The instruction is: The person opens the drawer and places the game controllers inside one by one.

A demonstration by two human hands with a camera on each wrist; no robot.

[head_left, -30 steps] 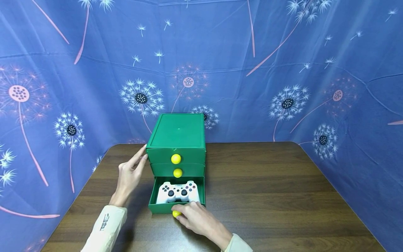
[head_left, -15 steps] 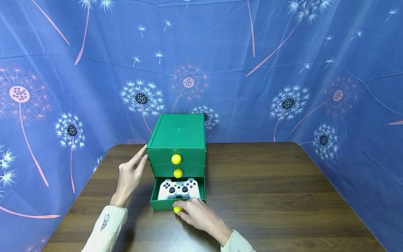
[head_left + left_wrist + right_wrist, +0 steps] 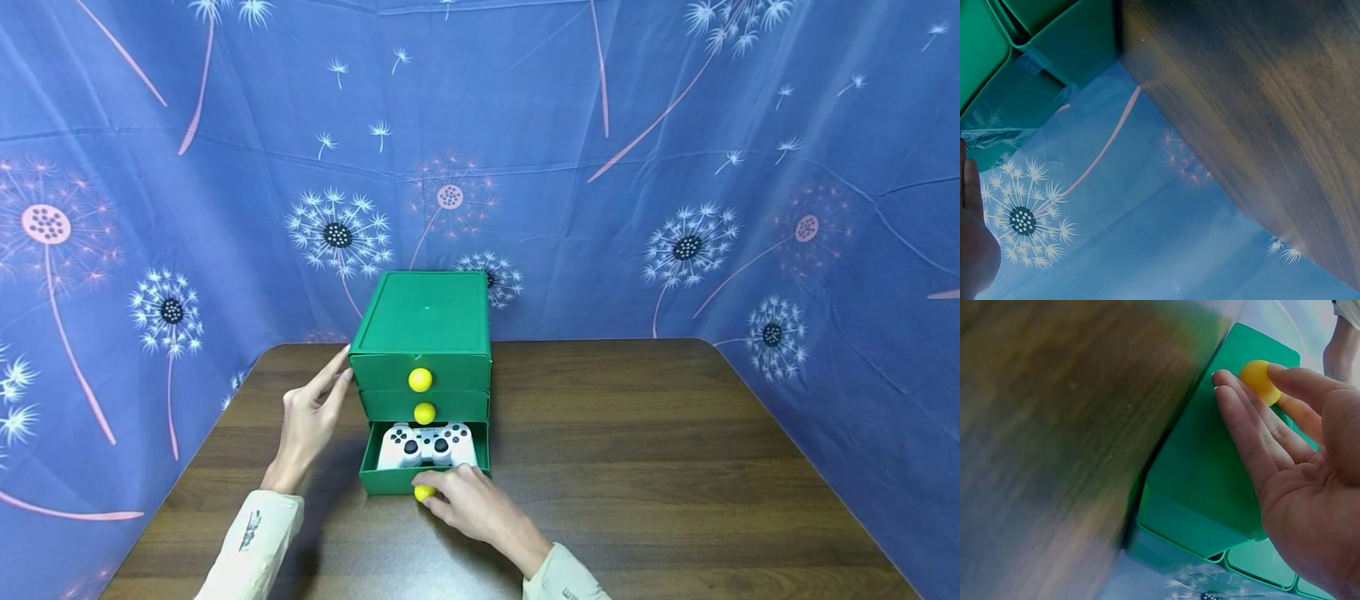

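A green three-drawer box point(image 3: 423, 312) stands on the table, each drawer front bearing a round yellow knob. Its bottom drawer point(image 3: 386, 482) is partly pulled out, and a white game controller point(image 3: 427, 450) lies inside with its sticks facing up. My right hand point(image 3: 478, 507) pinches the bottom drawer's yellow knob point(image 3: 1255, 378) between thumb and finger, while the other fingers stretch along the drawer front. With extended fingers, my left hand point(image 3: 303, 421) touches the left side of the box near its upper front corner. Only part of that hand shows in the left wrist view.
The upper knob point(image 3: 420, 380) and middle knob point(image 3: 424, 412) sit on closed drawers. Brown wood-grain table point(image 3: 660, 467) extends right of the box. A blue cloth point(image 3: 555, 225) with dandelion prints hangs behind and along the sides.
The bottom drawer has slid a little inward with the controller in it, my right hand moving along on its knob. My left hand has stayed at the box's side.
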